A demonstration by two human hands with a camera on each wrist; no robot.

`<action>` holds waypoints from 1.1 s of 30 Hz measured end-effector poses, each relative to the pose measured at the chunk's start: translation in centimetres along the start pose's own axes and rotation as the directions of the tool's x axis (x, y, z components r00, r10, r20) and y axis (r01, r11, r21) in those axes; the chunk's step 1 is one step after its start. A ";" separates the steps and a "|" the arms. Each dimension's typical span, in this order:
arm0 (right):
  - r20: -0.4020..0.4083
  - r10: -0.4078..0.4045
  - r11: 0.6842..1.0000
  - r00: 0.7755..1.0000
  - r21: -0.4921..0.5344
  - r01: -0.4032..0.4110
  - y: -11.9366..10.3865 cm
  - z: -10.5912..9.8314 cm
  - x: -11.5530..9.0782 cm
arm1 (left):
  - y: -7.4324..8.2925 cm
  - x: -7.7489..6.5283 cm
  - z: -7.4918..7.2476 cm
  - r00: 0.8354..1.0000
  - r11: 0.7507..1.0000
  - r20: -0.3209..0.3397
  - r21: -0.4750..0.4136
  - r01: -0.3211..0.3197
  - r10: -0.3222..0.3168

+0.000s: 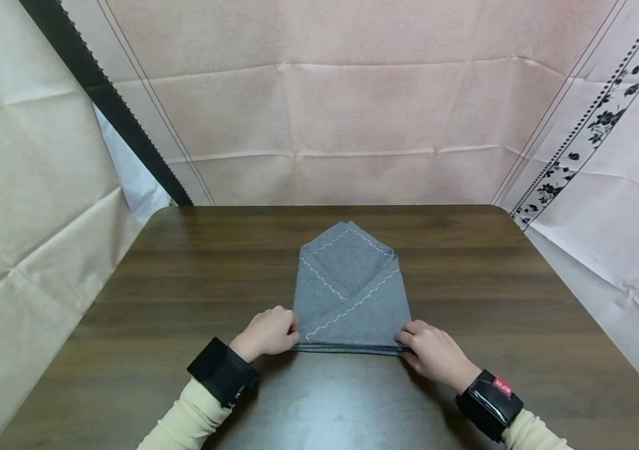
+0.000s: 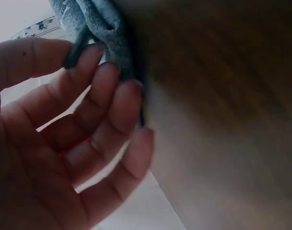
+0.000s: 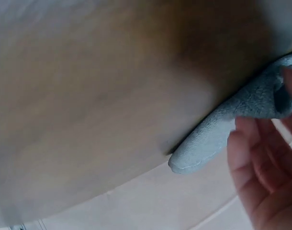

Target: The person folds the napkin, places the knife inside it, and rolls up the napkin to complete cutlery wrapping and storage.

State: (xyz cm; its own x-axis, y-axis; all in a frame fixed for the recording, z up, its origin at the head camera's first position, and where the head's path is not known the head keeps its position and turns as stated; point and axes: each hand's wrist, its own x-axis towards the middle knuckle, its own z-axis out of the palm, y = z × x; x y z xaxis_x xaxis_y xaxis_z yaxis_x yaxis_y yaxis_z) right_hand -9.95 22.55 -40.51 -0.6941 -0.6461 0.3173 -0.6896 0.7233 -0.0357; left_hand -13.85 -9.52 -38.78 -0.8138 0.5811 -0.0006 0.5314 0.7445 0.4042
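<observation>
A folded grey-blue cloth (image 1: 347,290) with wavy white stitching lies on the wooden table, its pointed end facing away. Several layers show along its near edge. My left hand (image 1: 272,331) is at the near left corner; in the left wrist view, thumb and forefinger pinch a fold of the cloth (image 2: 107,36) while the other fingers curl loosely below. At the near right corner, my right hand (image 1: 434,351) pinches the edge between thumb and fingers. The right wrist view has the cloth (image 3: 203,143) running up to those fingers (image 3: 239,148), with the thumb partly cut off.
The brown wooden table (image 1: 196,269) has rounded far corners. Pale creased sheets (image 1: 353,112) hang behind it and at both sides, one with a black band (image 1: 111,112), another with a floral strip (image 1: 595,131). Both wrists wear black bands (image 1: 224,373).
</observation>
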 end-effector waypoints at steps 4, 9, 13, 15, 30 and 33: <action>0.010 -0.108 0.992 0.994 -0.060 0.108 0.1 0.3 0.0 | 0.2 0.0 0.5 1.000 0.995 0.003 0.094 0.022 -0.023; 0.029 -0.227 0.945 0.974 -0.237 0.227 -0.4 0.6 0.6 | 1.0 0.4 1.2 0.993 0.946 -0.114 0.323 0.004 0.035; 0.076 -0.251 0.912 0.965 -0.317 0.262 -0.8 0.5 1.0 | 1.7 0.6 1.5 0.962 0.863 -0.115 0.477 -0.166 0.249; 0.094 -0.251 0.901 0.963 -0.340 0.268 -1.0 0.5 1.1 | 1.9 0.5 1.5 0.945 0.833 -0.056 0.491 -0.254 0.322; -0.047 -0.101 0.979 0.994 -0.180 0.091 -0.3 1.0 1.4 | 4.4 1.5 2.1 0.916 0.700 0.042 0.632 -0.333 0.398; -0.039 -0.034 0.993 0.999 -0.111 0.030 0.1 0.8 1.5 | 4.6 1.7 2.3 0.910 0.666 0.048 0.666 -0.337 0.412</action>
State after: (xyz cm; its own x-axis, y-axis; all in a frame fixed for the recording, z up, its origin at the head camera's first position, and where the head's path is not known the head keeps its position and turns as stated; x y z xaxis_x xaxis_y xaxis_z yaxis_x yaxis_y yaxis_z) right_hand -11.21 21.41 -40.83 -0.6615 -0.6608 0.3547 -0.6829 0.7262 0.0792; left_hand -12.24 -4.37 -39.04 -0.5103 0.8513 0.1223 0.7844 0.5190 -0.3395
